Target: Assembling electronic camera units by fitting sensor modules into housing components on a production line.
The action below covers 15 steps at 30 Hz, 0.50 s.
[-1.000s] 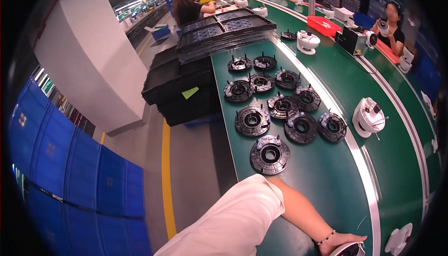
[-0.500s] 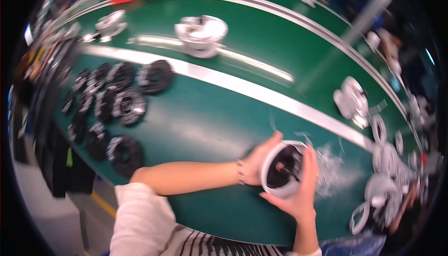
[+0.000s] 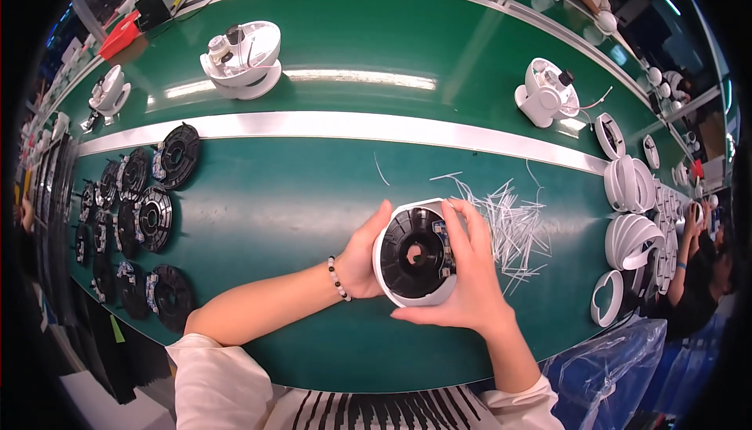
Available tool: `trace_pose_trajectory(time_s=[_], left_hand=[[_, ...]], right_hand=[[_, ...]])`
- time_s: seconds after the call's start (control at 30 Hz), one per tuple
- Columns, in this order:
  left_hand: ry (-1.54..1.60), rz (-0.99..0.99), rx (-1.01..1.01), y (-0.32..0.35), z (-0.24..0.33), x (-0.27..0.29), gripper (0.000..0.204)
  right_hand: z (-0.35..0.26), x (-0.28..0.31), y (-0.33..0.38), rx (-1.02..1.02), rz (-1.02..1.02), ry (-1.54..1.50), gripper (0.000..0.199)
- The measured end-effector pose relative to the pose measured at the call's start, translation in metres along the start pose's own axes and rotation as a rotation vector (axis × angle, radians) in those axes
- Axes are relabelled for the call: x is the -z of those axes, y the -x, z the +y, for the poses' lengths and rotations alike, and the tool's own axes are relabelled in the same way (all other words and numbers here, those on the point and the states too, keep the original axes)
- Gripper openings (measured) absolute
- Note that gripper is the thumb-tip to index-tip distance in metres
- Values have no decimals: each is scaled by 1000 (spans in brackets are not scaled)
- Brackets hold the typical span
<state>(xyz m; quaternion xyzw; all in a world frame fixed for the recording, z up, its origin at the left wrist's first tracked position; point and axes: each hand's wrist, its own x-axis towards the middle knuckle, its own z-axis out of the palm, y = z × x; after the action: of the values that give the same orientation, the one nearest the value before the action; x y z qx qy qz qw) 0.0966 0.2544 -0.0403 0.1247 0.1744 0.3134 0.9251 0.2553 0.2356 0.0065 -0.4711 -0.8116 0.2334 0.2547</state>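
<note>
Between my two hands is a round white housing ring with a black plastic disc seated inside it. The disc has a hole at its centre, where a fingertip shows through, and a small circuit board along its right side. My left hand, a beaded bracelet at its wrist, grips the ring's left side, with some fingers hidden behind it. On the other side, my right hand clasps the ring, fingers over the top right rim and thumb along the lower edge.
Several black discs with circuit boards stand at left. Thin white strips lie in a heap right of my hands. White rings are stacked at far right. Beyond a pale rail, white dome housings sit on a green surface.
The whole view has shifted and come into focus. The disc inside the ring now faces me more fully. Both hands still hold the ring.
</note>
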Motion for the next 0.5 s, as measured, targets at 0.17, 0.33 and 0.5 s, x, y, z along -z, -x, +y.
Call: trace_pose_trajectory(time_s=[0.17,0.33,0.5], left_hand=[[91,-104,-54,0,-5,12,52],[114,37,-115,-2,-6,0,47],[17,157,-287,-18,-6,-20,58]], right_hand=[[0,-24,9,-60,119,-60,113],[-7,-32,18,-112,318,25,112],[14,-40,15,29,450,-134,103]])
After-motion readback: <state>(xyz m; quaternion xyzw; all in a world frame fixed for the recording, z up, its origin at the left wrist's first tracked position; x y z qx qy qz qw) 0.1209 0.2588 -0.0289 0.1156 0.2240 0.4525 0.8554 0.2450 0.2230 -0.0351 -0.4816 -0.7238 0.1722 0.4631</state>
